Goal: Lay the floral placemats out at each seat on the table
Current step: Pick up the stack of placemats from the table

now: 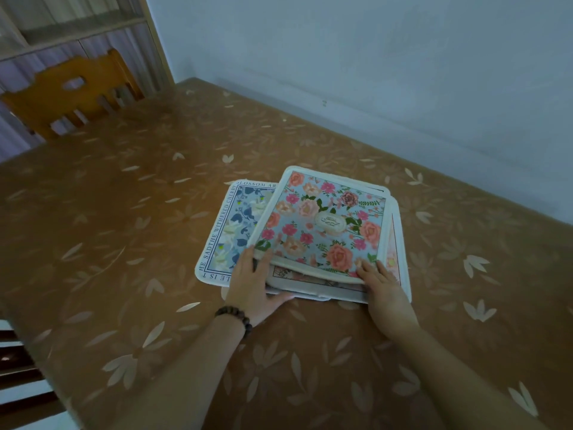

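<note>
On the counter: a loose stack of placemats lies just ahead of both hands, on a brown cloth [130,218] printed with pale leaves.
Top mat [322,221]: light blue with pink and peach roses and a small oval label near its middle; its near edge is lifted off the stack, between the two hands.
Left hand [252,282]: at the top mat's near left corner, its fingers [248,254] curled round that edge, thumb lying flat on the counter under the stack's near edge.
Right hand [383,285]: at the top mat's near right corner, its fingers [366,268] bent over the raised edge and gripping it; how far they reach beneath I cannot tell.
Blue mat [229,231]: white and navy flowers inside a border of printed letters; it pokes out from under the top mat, to the left of the left fingers and touching them.
Lower mats [395,259]: pale pink edges show beneath the top mat, just beyond and to the right of the right fingers; their count is unclear.
Bracelet [235,316]: dark beads round the left wrist.
Chair [74,91]: wooden, at the counter's far left end, well apart from the fingers.
Wall [372,57]: pale, along the counter's far side.
</note>
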A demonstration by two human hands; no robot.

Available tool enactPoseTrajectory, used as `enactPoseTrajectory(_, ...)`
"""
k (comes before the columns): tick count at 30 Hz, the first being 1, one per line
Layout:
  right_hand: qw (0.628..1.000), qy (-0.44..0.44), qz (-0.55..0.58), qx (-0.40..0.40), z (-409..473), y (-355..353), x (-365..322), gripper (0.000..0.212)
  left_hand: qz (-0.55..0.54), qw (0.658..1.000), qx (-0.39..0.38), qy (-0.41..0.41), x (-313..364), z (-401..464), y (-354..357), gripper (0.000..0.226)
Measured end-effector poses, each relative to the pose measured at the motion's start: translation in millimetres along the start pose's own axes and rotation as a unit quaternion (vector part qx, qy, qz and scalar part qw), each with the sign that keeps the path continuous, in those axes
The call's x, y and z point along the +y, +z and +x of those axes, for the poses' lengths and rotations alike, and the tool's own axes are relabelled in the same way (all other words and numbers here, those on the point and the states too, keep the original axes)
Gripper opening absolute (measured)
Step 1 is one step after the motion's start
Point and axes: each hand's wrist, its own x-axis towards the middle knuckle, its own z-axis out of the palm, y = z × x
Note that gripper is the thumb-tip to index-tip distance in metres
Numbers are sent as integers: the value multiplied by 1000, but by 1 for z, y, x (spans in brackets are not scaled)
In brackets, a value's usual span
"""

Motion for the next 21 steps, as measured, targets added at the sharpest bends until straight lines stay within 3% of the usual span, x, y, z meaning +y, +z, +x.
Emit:
enactPoseTrajectory(2,999,32,-5,11,-5,-1,4,49,-15,998,-30,-53,-7,7,-3,117)
enactPoseTrajectory(5,992,119,24,18,-9,-8,7,79,-35,994,-72,-80,-13,20,-6,130)
enactPoseTrajectory(8,973,181,139,26,-7,-15,9,100,-60,993,-79,-64,-10,26,-6,128)
enactPoseTrajectory(11,967,171,187,15,-3,-11,10,90,-64,996,-49,-37,0,23,1,119)
enactPoseTrajectory(17,958,169,223,71,-7,-14,23,84,-70,997,-15,23,18,6,17,102)
enactPoseTrajectory(21,967,146,208,32,-9,-13,28,100,-84,996,-18,14,18,12,12,104)
